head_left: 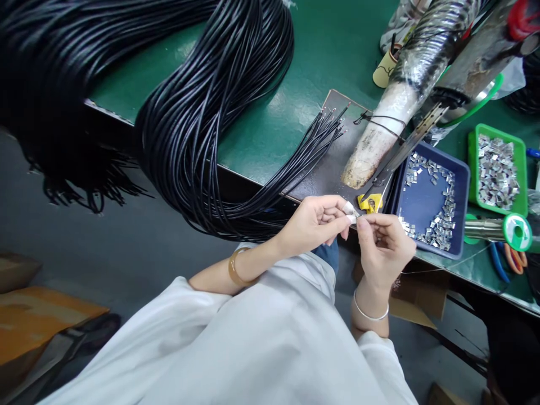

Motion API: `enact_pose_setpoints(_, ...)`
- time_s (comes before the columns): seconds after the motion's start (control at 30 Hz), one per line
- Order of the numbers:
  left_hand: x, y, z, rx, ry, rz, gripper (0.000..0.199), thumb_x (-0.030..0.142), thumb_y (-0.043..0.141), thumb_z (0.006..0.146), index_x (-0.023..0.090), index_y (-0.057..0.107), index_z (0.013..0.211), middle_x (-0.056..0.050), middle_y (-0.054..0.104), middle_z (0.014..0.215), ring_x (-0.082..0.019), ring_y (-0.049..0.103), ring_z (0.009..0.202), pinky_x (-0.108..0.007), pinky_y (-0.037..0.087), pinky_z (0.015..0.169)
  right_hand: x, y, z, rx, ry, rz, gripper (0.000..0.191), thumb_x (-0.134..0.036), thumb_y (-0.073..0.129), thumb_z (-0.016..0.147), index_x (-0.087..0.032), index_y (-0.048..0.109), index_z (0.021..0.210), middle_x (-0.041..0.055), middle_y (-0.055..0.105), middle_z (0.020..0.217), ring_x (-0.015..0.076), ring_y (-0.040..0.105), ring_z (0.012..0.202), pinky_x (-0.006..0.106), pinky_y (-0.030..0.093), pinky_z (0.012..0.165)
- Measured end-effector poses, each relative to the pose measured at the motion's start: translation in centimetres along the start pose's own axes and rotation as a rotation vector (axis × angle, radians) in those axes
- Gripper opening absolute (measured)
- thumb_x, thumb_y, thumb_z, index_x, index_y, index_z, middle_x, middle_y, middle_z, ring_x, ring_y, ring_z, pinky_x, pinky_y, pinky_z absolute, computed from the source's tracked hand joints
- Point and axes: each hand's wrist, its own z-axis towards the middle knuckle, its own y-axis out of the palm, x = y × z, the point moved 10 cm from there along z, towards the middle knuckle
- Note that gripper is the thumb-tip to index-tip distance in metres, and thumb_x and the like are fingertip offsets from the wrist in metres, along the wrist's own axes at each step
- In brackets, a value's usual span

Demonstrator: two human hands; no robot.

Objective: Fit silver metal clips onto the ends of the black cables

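My left hand (pixel 316 220) and my right hand (pixel 386 244) meet at the table's front edge, fingertips almost touching. Between their pinched fingers is a small silvery piece (pixel 356 214), apparently a metal connector like those in the trays, mostly hidden by the fingers. White wrapping covers the tips of the left thumb and a finger. Just beyond the fingertips sits a yellow block (pixel 370 202) under a slanted metal rod (pixel 407 147). Right of my right hand, a dark blue tray (pixel 463 194) holds many loose metal connectors (pixel 441 230).
Black cables (pixel 202 107) drape over the green table (pixel 329 50), their stripped ends (pixel 333 121) on a dark board (pixel 312 174). A wrapped tube (pixel 379 129) slants above. To the right are a green tray (pixel 472 169) of connectors, a solder spool (pixel 517 232) and pliers (pixel 500 263).
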Motion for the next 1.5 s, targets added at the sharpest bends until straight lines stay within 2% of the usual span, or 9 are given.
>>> enact_pose_setpoints(0.1,0.2,-0.7,0.3,0.068,0.004,-0.018,0.021,0.029,0.076,0.080,0.013,0.064,0.084,0.005,0.056,0.055,-0.004,0.044,0.044,-0.016,0.035,0.043,-0.8,-2.8,-0.2,0.297,-0.087,0.034,0.011,-0.027,0.068,0.089,-0.020,0.065,0.097,-0.0068,0.057,0.064,0.0054,0.049,0.043,0.019,0.037,0.041)
enact_pose_setpoints(0.2,0.8,-1.1,0.5,0.111,0.056,-0.017,0.020,0.030,0.075,0.080,0.012,0.066,0.077,0.006,0.052,0.054,-0.003,0.042,0.047,-0.017,0.034,0.046,-1.2,-4.0,-0.6,0.437,-0.164,0.160,0.020,-0.021,0.060,0.093,-0.022,0.058,0.113,-0.0075,0.062,0.065,0.0074,0.052,0.039,0.020,0.039,0.038)
enact_pose_setpoints(0.33,1.1,-1.2,0.8,0.125,0.100,-0.026,0.021,0.031,0.075,0.080,0.012,0.067,0.078,0.005,0.054,0.059,-0.004,0.042,0.051,-0.018,0.037,0.051,-1.6,-2.8,-0.8,0.383,-0.210,0.031,0.019,-0.012,0.062,0.091,-0.021,0.060,0.108,-0.0004,0.076,0.088,0.0150,0.074,0.066,0.027,0.060,0.057)
enact_pose_setpoints(0.4,0.9,-1.3,0.9,0.136,0.108,-0.012,0.019,0.030,0.074,0.081,0.012,0.068,0.080,0.003,0.057,0.063,-0.005,0.047,0.055,-0.018,0.040,0.054,-2.0,-1.8,-0.8,0.316,-0.246,-0.065,0.015,-0.011,0.069,0.086,-0.020,0.063,0.097,0.0004,0.076,0.090,0.0169,0.076,0.080,0.030,0.063,0.070)
enact_pose_setpoints(0.5,0.8,-1.6,1.0,0.182,0.128,0.038,0.016,0.027,0.072,0.081,0.012,0.068,0.080,0.002,0.057,0.064,-0.007,0.049,0.058,-0.019,0.040,0.055,-2.4,-0.7,-0.7,0.251,-0.289,-0.158,0.015,-0.011,0.073,0.083,-0.021,0.064,0.090,0.0011,0.076,0.094,0.0158,0.075,0.086,0.031,0.062,0.077)
enact_pose_setpoints(0.73,0.8,-1.8,1.1,0.248,0.152,0.150,0.022,0.035,0.070,0.084,0.014,0.066,0.079,0.002,0.054,0.059,-0.007,0.047,0.053,-0.019,0.040,0.052,-2.2,-0.4,0.0,0.259,-0.293,-0.184,0.014,-0.012,0.074,0.083,-0.022,0.065,0.088,0.0002,0.074,0.093,0.0150,0.072,0.085,0.032,0.061,0.078)
enact_pose_setpoints(0.97,1.5,-1.7,0.8,0.270,0.202,0.200,0.016,0.030,0.067,0.086,0.014,0.068,0.084,0.002,0.054,0.061,-0.007,0.047,0.054,-0.019,0.040,0.053,-2.6,-0.7,0.1,0.274,-0.293,-0.169,0.016,-0.011,0.076,0.081,-0.022,0.068,0.089,0.0000,0.073,0.094,0.0145,0.071,0.086,0.031,0.062,0.079)
enact_pose_setpoints(1.27,1.3,-2.2,0.5,0.280,0.187,0.204,0.017,0.030,0.073,0.081,0.014,0.070,0.081,0.002,0.056,0.060,-0.009,0.053,0.057,-0.020,0.044,0.055,-2.3,-0.3,-0.5,0.189,-0.304,-0.142,0.014,-0.012,0.073,0.082,-0.021,0.064,0.090,0.0029,0.074,0.099,0.0149,0.072,0.088,0.030,0.063,0.077)
enact_pose_setpoints(1.5,1.4,-1.9,0.7,0.268,0.211,0.261,0.015,0.028,0.066,0.085,0.013,0.067,0.080,0.003,0.051,0.059,-0.007,0.043,0.052,-0.020,0.035,0.051,-1.9,0.0,0.1,0.175,-0.254,-0.105,0.012,-0.012,0.070,0.085,-0.022,0.064,0.091,0.0010,0.074,0.096,0.0157,0.072,0.091,0.032,0.062,0.081)
